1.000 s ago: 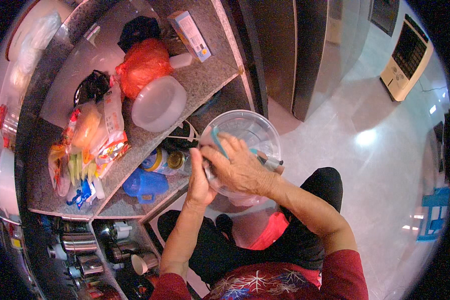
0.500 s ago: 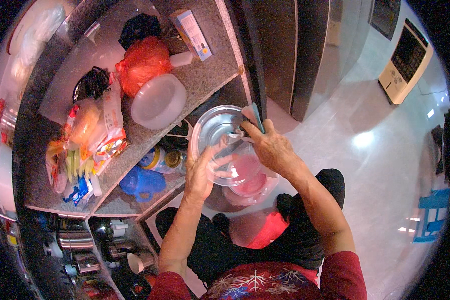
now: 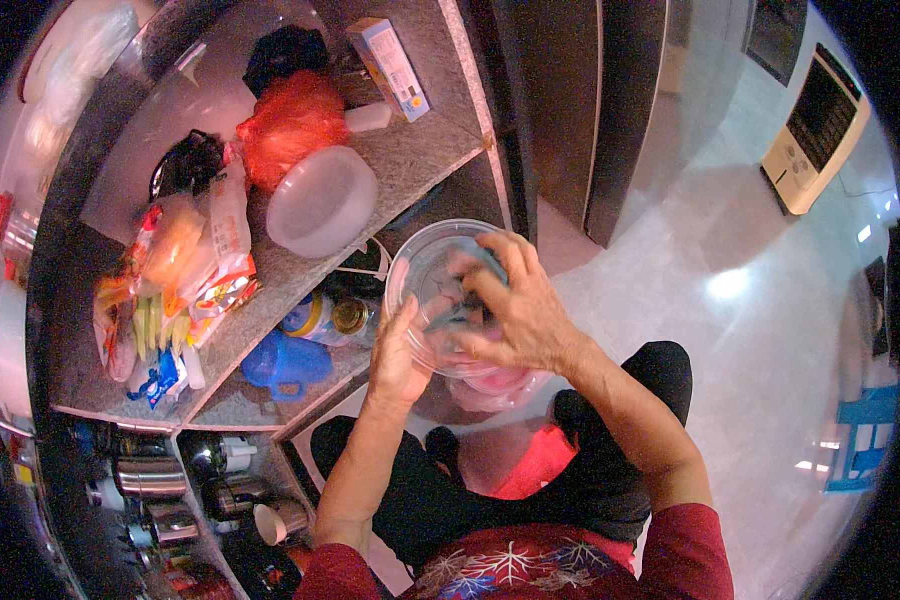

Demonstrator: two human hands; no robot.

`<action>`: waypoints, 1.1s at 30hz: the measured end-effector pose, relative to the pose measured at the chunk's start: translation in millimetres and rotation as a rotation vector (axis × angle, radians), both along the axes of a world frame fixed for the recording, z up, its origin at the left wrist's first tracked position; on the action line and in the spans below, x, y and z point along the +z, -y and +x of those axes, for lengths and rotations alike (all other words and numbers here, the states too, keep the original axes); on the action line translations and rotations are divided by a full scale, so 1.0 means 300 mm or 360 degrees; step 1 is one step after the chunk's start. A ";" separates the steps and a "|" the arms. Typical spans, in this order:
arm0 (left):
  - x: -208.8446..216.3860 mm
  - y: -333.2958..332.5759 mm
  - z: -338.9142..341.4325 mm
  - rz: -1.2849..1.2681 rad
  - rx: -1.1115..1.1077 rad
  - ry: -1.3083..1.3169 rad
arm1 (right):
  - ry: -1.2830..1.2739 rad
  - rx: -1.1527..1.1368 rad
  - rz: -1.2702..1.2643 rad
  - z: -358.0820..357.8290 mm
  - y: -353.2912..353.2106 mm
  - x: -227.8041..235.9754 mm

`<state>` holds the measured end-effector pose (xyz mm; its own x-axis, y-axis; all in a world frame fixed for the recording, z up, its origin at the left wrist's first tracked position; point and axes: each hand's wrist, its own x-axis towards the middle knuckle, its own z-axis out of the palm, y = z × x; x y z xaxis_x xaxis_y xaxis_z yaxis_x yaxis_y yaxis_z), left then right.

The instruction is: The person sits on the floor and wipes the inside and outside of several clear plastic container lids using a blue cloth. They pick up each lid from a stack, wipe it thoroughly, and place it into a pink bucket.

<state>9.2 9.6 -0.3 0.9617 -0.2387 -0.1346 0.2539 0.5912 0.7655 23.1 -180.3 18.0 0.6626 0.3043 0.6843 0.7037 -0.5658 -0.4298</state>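
Since the earlier head frame, the right hand [image 3: 532, 312] has moved from the right rim to over the clear plastic tub's [image 3: 422, 243] mouth, near a teal cloth [image 3: 485, 257] — grip too blurred to tell. The left hand [image 3: 402, 362] clamps the left wall, so the tub sits between both hands. Held one-sidedly, it could twist loose — hard pressing would likely cause that.

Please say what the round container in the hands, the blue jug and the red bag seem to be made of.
The round container: probably smooth, glossy plastic, being see-through with light glints; glass cannot be excluded. The blue jug: likely plastic, evenly coloured with a soft sheen. The red bag: apparently thin, shiny plastic film, judging by its many crinkles.
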 end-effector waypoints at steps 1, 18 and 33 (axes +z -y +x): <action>0.028 0.013 -0.010 0.0135 0.0105 -0.0044 | -0.0031 0.0038 -0.0055 -0.015 -0.005 -0.006; 0.050 -0.006 -0.028 0.0430 -0.0243 0.0102 | 0.0133 -0.0105 -0.0258 0.066 -0.091 -0.059; 0.000 -0.014 -0.012 0.0293 0.0256 0.0254 | 0.0011 -0.0045 -0.0299 -0.067 -0.090 -0.121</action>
<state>5.5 13.9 -0.3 0.9978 -0.0667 -0.0058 0.0360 0.4616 0.8864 3.0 -153.3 -18.2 0.6682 0.4083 0.6219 0.6889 -0.6552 -0.3100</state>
